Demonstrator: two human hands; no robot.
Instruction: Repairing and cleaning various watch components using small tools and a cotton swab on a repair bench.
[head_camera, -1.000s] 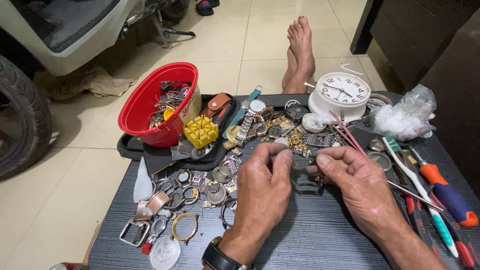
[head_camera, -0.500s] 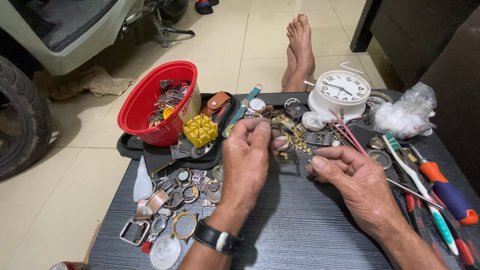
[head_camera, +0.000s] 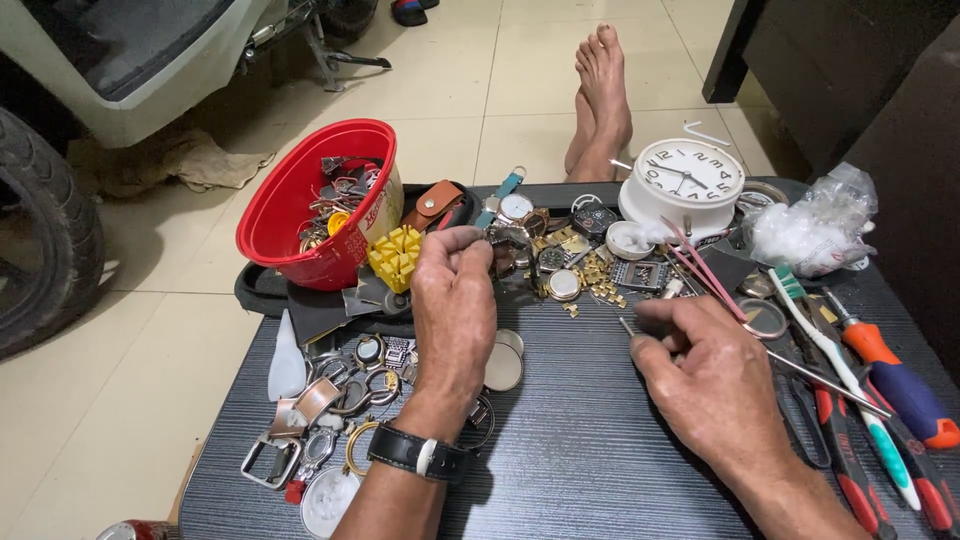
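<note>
Head view, left hand (head_camera: 455, 300) fingers pinched over watch parts (head_camera: 560, 265) — right hand (head_camera: 705, 370) gripping tweezers (head_camera: 800, 375), red bowl (head_camera: 290, 225) beside.

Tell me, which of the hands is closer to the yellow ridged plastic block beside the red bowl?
Left. The left hand reaches up with its fingertips just right of the yellow ridged plastic block, almost touching. The right hand sits far off to the right, holding a thin metal tool.
</note>
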